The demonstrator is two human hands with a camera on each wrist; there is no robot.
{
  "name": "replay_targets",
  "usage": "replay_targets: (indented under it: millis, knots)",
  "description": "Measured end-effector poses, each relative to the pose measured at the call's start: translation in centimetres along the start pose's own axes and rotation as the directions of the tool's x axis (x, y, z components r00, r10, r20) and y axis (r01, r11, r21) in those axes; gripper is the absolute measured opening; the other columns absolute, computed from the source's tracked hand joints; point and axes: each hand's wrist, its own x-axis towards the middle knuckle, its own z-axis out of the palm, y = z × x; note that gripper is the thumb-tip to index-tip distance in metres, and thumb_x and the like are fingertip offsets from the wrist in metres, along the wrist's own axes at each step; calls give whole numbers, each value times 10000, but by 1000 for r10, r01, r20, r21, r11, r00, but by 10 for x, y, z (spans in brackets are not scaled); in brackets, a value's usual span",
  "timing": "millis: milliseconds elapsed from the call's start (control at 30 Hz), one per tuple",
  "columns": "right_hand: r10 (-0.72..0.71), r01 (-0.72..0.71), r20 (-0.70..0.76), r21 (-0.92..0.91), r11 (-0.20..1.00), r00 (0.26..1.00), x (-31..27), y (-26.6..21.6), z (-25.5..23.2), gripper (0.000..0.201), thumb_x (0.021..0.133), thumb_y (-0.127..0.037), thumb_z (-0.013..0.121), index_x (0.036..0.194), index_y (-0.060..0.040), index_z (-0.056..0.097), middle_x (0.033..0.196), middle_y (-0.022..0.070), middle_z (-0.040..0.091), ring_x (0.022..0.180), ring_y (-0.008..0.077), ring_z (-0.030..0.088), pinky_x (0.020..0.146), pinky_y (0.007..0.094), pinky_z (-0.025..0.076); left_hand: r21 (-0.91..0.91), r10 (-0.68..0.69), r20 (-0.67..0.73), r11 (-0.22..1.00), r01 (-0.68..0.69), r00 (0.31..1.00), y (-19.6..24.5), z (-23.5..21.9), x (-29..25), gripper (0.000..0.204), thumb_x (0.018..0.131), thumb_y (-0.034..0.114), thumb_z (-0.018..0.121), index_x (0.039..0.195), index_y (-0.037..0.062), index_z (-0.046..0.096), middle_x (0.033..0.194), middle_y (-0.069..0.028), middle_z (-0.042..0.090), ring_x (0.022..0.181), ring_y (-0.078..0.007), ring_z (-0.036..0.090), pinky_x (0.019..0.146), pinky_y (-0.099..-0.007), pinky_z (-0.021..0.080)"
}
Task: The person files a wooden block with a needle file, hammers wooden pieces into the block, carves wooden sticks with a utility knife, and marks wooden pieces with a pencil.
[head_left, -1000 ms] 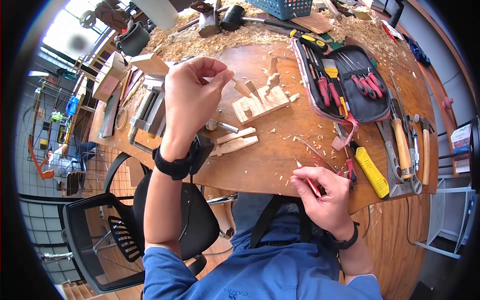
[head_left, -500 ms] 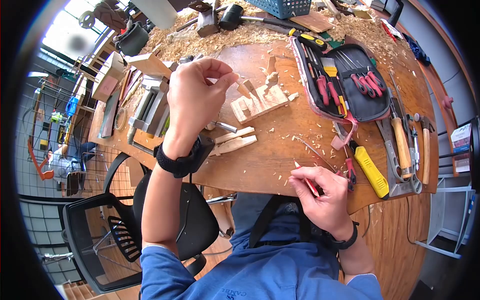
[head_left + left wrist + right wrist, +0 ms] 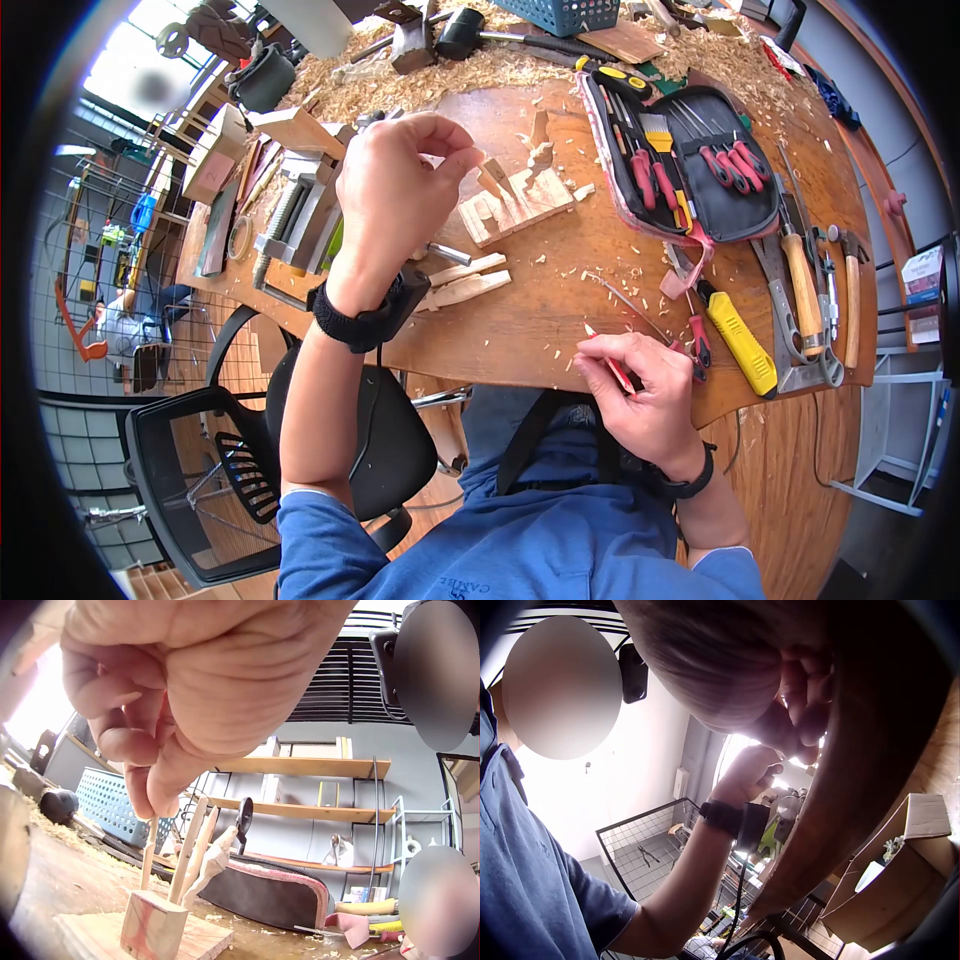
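My left hand [image 3: 400, 205] is raised above the bench, and in the left wrist view its thumb and fingertips pinch the top of a thin wooden stick [image 3: 149, 855]. The stick's lower end meets or passes behind a small wooden block [image 3: 154, 922] with a red mark on its face. That block sits on a flat wooden base [image 3: 545, 205], from which other thin upright pieces rise, among them a carved wooden piece [image 3: 214, 862]. Near the bench's front edge, my right hand [image 3: 655, 395] holds a red pencil [image 3: 620, 374], its sharpened tip pointing up and left.
Two pale wooden strips [image 3: 465, 290] lie by a metal vise [image 3: 305, 220]. An opened tool case [image 3: 720, 225] with red-handled tools is at the right, beside a yellow utility knife [image 3: 740, 345] and a hammer [image 3: 852, 290]. Wood shavings [image 3: 480, 80] cover the back near a blue basket [image 3: 575, 18].
My left hand has shifted very slightly to the right, still pinching. The right hand keeps the pencil in nearly the same place. The view has drifted a little.
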Motion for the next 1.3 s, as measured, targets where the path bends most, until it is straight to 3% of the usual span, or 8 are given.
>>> replay_targets:
  millis: [300,600,667,767,933,1167,1267,1300]
  knots:
    - [-2,2,-8,-3,1000,1000,0,0,0,154,870,32,838,997,-19,767,899,139,782,800,316,772,721,381,588,81,32,-14,996,-31,999,5,0,-2,131,907,133,864,978,28,829,775,-15,774,659,-70,654,628,-260,523]
    - [-12,12,-11,1,1000,1000,0,0,1,162,868,37,837,1002,-21,768,901,135,785,798,310,772,716,377,584,22,-1,-63,1000,2,998,7,-9,-11,223,870,111,826,1077,28,837,955,-41,786,767,-100,654,701,-272,518]
    - [-9,9,-10,2,1000,1000,0,0,1,162,868,37,837,1003,-21,768,902,135,786,798,309,773,716,376,584,42,209,-139,978,-205,968,6,-8,-12,230,871,113,792,1079,31,844,899,-51,748,777,-123,651,714,-291,508]
    - [-7,7,-9,-6,1000,1000,0,-1,1,160,870,39,834,1003,-21,768,905,137,787,798,308,774,717,376,585,115,217,-84,972,-207,973,15,-9,-18,202,884,151,798,1046,41,848,826,-50,701,757,-145,649,704,-304,498]
    - [-3,3,4,-26,1000,1000,1,-1,-1,164,865,40,832,1002,-23,768,913,132,790,807,315,775,724,384,589,178,169,-57,971,-156,984,18,-4,-19,160,899,171,824,989,41,851,823,-76,743,698,-172,648,701,-321,525]
    - [4,-4,-7,-13,1000,1000,0,-1,-1,147,867,32,830,984,-28,765,904,127,786,803,319,769,727,390,588,95,160,-43,983,-155,986,16,-2,-18,121,916,117,813,966,10,844,808,-86,748,703,-158,679,693,-319,557]
    - [-24,24,19,-29,999,1000,3,-6,-5,228,880,5,822,1093,-29,749,963,149,781,870,341,759,765,414,589,68,154,-22,986,-152,988,15,-5,-15,139,918,135,819,970,8,843,799,-87,752,696,-149,673,669,-309,547]
    - [-44,60,109,-143,988,993,7,-15,-14,290,888,-19,812,1164,-22,722,1021,164,772,898,355,744,787,433,585,86,131,-10,988,-129,991,16,-6,-15,134,917,181,807,949,58,849,798,-72,763,717,-198,712,705,-346,568]
